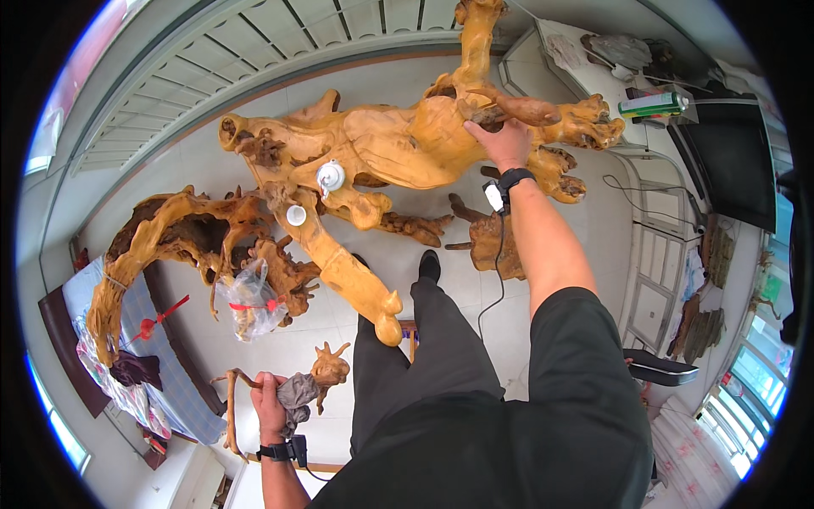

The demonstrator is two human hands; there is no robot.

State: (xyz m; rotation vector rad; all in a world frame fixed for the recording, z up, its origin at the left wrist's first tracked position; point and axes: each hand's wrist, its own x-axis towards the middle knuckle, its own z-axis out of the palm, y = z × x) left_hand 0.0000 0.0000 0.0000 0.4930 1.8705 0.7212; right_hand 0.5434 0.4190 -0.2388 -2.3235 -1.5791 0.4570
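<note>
Left hand [270, 405] nearest: fingers closed around grey rag [298, 392] and small root carving [326, 370], wiping grip. Right hand [505, 141] spread flat on big yellow root sculpture [381, 153], bracing it steady.

The large root carving [381, 153] stood at the centre, the right hand [504, 140] resting on its upper part at two o'clock. A second root piece [178, 237] lay at nine o'clock, a plastic bag [248, 304] hanging off it. At seven o'clock the left hand [270, 407] gripped a small carving [326, 371] and a cloth [298, 394] — just below the bag. A stump [492, 242] sat behind the right forearm.
</note>
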